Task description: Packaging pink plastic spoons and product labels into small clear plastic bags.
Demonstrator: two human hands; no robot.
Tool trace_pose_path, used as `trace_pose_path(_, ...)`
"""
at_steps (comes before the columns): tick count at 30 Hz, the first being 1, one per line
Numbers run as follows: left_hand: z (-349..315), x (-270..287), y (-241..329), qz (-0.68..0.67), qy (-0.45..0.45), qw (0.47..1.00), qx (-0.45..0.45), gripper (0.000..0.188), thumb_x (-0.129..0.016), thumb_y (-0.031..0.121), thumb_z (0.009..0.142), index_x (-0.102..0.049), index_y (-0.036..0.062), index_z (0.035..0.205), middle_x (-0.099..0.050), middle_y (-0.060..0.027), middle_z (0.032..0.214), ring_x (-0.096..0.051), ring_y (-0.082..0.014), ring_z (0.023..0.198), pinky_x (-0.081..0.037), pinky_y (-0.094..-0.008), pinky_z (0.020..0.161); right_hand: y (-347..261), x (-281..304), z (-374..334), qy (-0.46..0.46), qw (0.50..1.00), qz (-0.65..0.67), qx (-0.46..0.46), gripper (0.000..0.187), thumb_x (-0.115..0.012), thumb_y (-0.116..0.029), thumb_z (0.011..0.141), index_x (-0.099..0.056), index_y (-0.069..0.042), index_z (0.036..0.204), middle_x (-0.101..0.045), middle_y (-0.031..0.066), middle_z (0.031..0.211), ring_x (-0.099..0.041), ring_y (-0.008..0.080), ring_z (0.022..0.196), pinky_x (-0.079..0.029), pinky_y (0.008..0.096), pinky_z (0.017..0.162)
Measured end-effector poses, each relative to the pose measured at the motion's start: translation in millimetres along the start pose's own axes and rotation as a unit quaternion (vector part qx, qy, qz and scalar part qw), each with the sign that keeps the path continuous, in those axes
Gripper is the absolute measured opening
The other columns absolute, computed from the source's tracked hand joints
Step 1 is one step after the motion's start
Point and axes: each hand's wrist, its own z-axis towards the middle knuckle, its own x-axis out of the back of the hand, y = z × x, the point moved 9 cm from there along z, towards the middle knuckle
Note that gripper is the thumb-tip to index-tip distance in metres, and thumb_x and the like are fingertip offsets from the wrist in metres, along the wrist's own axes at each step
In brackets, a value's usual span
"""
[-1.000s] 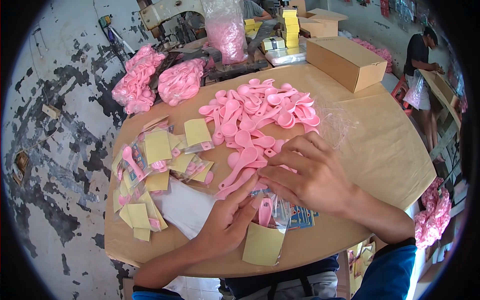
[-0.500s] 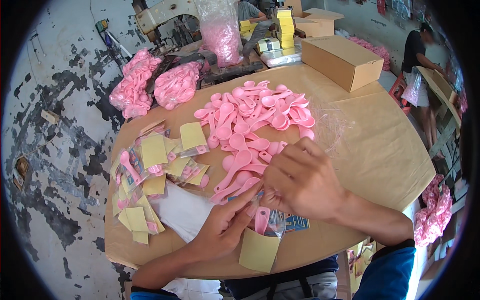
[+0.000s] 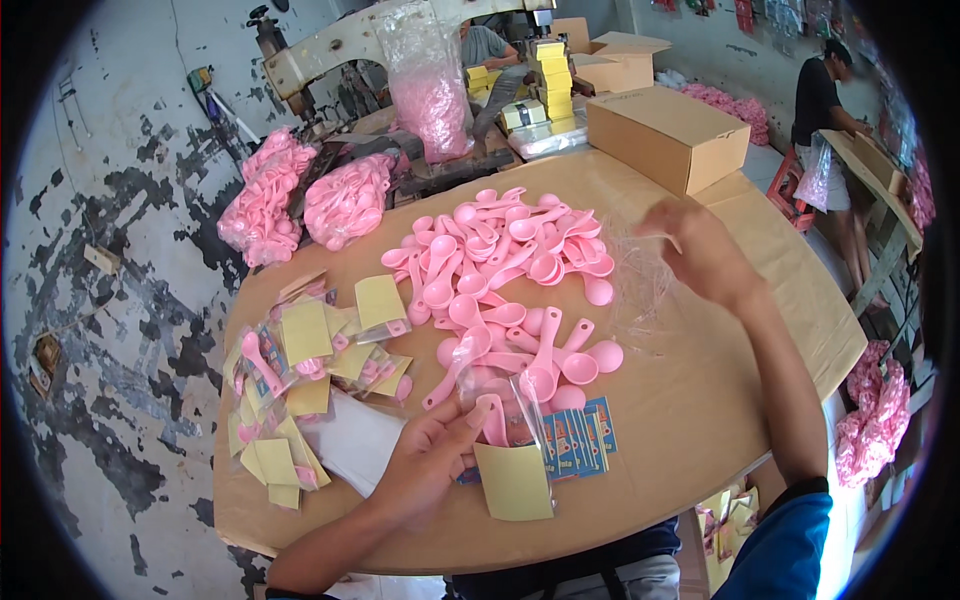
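Note:
My left hand (image 3: 430, 450) pinches a clear plastic bag (image 3: 525, 408) at its left side. Inside the bag are a pink measuring spoon (image 3: 494, 422), partly under my thumb, and a yellow card (image 3: 514, 483) at the lower end. My right hand (image 3: 700, 250) is raised at the right, its fingers curled together over a loose heap of thin clear strips (image 3: 640, 285). Whatever those fingers hold is too fine to make out. Beyond the bag lies a big heap of pink spoons (image 3: 500, 240). Blue printed cards (image 3: 590, 440) lie fanned beside the bag.
Filled bags with yellow cards (image 3: 305, 335) pile up on the left, beside a stack of clear empty bags (image 3: 350, 440). A cardboard box (image 3: 670, 135) stands at the table's far right. Bundles of pink spoons (image 3: 265, 195) sit at the far left. Another person (image 3: 825, 110) works at right.
My right hand has left the bag and moved up and right to the thin strips. My left hand still holds the bag, whose top now stands open to view.

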Motion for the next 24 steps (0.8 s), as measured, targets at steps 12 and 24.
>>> trace_pose_path(12, -3, 3, 9, -0.038, 0.015, 0.995, -0.092, 0.039, -0.046, 0.019, 0.103, -0.047, 0.0004, 0.137, -0.062, -0.0059, 0.117, -0.064, -0.0149, 0.101, -0.055, -0.0304, 0.085, -149, 40, 11, -0.183, 0.783, 0.594, -0.026, 0.026, -0.065, -0.024, 0.092, -0.065, -0.001, 0.104, -0.069, 0.0104, 0.085, -0.067, 0.0155, 0.077, -0.053, 0.0297, 0.071)
trace_pose_path(24, -10, 8, 7, -0.021, 0.021, 0.996, -0.078, 0.039, -0.046, 0.020, 0.103, -0.047, -0.0018, 0.136, -0.059, -0.0071, 0.122, -0.062, -0.0135, 0.102, -0.056, -0.0301, 0.085, -49, 25, 24, -0.124, 0.801, 0.559, -0.174, 0.020, -0.066, -0.015, 0.088, -0.066, -0.001, 0.102, -0.069, 0.0081, 0.094, -0.063, 0.0149, 0.082, -0.049, 0.0284, 0.072)
